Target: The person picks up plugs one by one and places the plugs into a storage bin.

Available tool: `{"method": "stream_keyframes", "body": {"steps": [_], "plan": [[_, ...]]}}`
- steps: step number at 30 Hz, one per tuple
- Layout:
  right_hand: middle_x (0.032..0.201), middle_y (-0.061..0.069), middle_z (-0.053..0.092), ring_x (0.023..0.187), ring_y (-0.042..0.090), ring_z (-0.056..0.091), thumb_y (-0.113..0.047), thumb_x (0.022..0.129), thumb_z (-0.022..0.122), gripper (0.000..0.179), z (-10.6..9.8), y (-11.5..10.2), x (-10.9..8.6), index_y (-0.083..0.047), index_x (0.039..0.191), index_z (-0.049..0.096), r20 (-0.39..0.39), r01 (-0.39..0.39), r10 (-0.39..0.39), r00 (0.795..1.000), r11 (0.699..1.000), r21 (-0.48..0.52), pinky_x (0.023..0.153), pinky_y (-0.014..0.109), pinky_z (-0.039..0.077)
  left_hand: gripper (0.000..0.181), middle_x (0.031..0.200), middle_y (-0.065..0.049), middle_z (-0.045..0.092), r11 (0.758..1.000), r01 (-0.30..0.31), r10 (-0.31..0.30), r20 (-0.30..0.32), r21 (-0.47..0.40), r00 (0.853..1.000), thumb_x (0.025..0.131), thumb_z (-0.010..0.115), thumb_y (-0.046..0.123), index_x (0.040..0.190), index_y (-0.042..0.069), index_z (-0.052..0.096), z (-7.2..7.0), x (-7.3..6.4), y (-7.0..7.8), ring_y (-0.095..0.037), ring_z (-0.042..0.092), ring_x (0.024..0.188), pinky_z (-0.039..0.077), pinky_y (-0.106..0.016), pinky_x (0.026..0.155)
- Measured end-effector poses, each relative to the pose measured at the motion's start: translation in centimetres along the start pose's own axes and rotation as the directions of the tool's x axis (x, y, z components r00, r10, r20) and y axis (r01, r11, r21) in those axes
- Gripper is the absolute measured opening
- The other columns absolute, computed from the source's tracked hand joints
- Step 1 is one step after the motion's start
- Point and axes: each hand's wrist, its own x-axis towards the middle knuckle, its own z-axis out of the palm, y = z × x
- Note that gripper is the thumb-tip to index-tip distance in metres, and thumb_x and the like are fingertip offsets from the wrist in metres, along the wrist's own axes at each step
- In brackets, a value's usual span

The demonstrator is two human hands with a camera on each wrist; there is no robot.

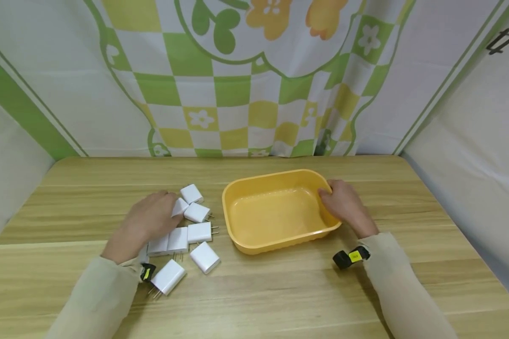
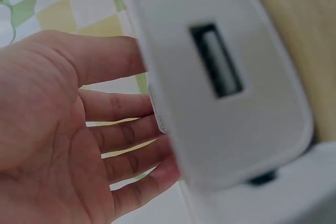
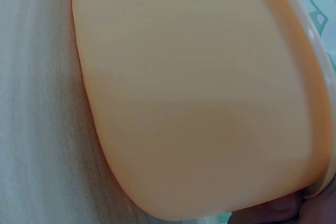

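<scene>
My left hand is over a group of white USB charger plugs, with its thumb and fingers about one plug at the group's far side. A near charger with its USB port facing the camera hides those fingertips in the left wrist view. Only the edge of a white piece with small print shows between thumb and fingers there. On the other side, my right hand grips the right end of a yellow plastic basin, thumb inside the rim. Nothing lies inside the basin.
Several more chargers lie left of the basin, among them one at the back and one nearest the front, some with metal prongs showing. A checkered curtain hangs behind the wooden table.
</scene>
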Motion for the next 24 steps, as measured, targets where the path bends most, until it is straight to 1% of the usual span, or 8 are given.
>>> {"method": "stream_keyframes", "body": {"steps": [3,6,9,11,15,18,21,24], "plan": [[0.075,0.010,0.060,0.064,0.021,0.056,-0.021,0.103,0.051,0.026,0.0,0.0,0.0,0.000,0.094,0.065,0.000,-0.004,0.004,1.000,1.000,0.001,0.058,0.032,0.046,0.028,0.097,-0.020,0.063,1.000,-0.002,0.002,-0.006,-0.004,1.000,0.091,0.070,0.016,0.105,-0.007,0.065,-0.4,-0.1,0.0,-0.031,0.059,0.084,0.052,-0.051,0.072],[0.075,0.010,0.060,0.064,0.021,0.057,-0.021,0.102,0.051,0.027,0.0,-0.1,0.0,0.000,0.094,0.066,-0.001,-0.003,0.003,1.000,1.000,-0.001,0.058,0.032,0.046,0.033,0.099,-0.020,0.063,1.000,-0.005,0.005,-0.018,0.006,1.000,0.090,0.071,0.017,0.110,-0.009,0.064,-1.0,-0.4,0.3,-0.031,0.059,0.084,0.052,-0.050,0.069],[0.075,0.010,0.060,0.065,0.021,0.057,-0.021,0.102,0.051,0.026,0.0,-0.2,0.1,-0.001,0.093,0.066,-0.004,-0.001,0.001,1.000,1.000,-0.011,0.058,0.032,0.046,0.039,0.098,-0.019,0.062,1.000,-0.016,0.017,-0.045,0.020,0.999,0.089,0.072,0.017,0.115,-0.010,0.063,-1.8,-0.9,0.9,-0.030,0.058,0.082,0.051,-0.048,0.065],[0.075,0.010,0.061,0.066,0.022,0.057,-0.021,0.102,0.051,0.026,0.1,-0.2,0.0,-0.001,0.093,0.066,-0.005,-0.003,0.003,1.000,1.000,-0.016,0.059,0.033,0.046,0.041,0.099,-0.018,0.063,0.999,-0.035,0.037,-0.065,0.030,0.997,0.090,0.072,0.018,0.118,-0.010,0.062,-2.4,-1.2,1.6,-0.030,0.059,0.084,0.051,-0.048,0.067],[0.077,0.011,0.062,0.068,0.023,0.058,-0.022,0.102,0.052,0.027,0.2,-0.3,0.0,-0.001,0.093,0.066,-0.008,-0.013,0.012,1.000,0.999,-0.029,0.060,0.034,0.046,0.042,0.100,-0.017,0.063,0.994,-0.094,0.100,-0.089,0.060,0.991,0.089,0.073,0.018,0.119,-0.009,0.063,-3.4,-1.5,3.5,-0.030,0.060,0.085,0.052,-0.049,0.070],[0.078,0.011,0.062,0.069,0.024,0.058,-0.022,0.102,0.052,0.027,0.1,-0.2,0.0,-0.002,0.094,0.067,-0.012,-0.017,0.016,1.000,0.999,-0.037,0.061,0.034,0.045,0.041,0.101,-0.016,0.064,0.986,-0.144,0.153,-0.100,0.086,0.983,0.089,0.073,0.018,0.119,-0.009,0.063,-4.3,-1.3,5.3,-0.032,0.062,0.088,0.053,-0.049,0.075],[0.079,0.011,0.062,0.070,0.024,0.058,-0.022,0.102,0.051,0.027,0.1,-0.2,-0.1,-0.001,0.096,0.067,-0.010,-0.016,0.016,1.000,0.999,-0.034,0.062,0.035,0.045,0.036,0.100,-0.015,0.063,0.976,-0.188,0.198,-0.096,0.106,0.975,0.090,0.072,0.018,0.116,-0.006,0.065,-5.1,-0.7,7.1,-0.032,0.063,0.089,0.053,-0.050,0.077],[0.080,0.011,0.063,0.070,0.024,0.059,-0.022,0.103,0.051,0.027,0.1,-0.3,-0.1,-0.001,0.097,0.067,-0.006,-0.021,0.021,1.000,0.999,-0.031,0.062,0.035,0.046,0.030,0.096,-0.013,0.062,0.965,-0.229,0.238,-0.067,0.127,0.969,0.091,0.070,0.020,0.109,-0.004,0.065,-5.6,0.3,9.2,-0.031,0.062,0.087,0.053,-0.049,0.074]]}}
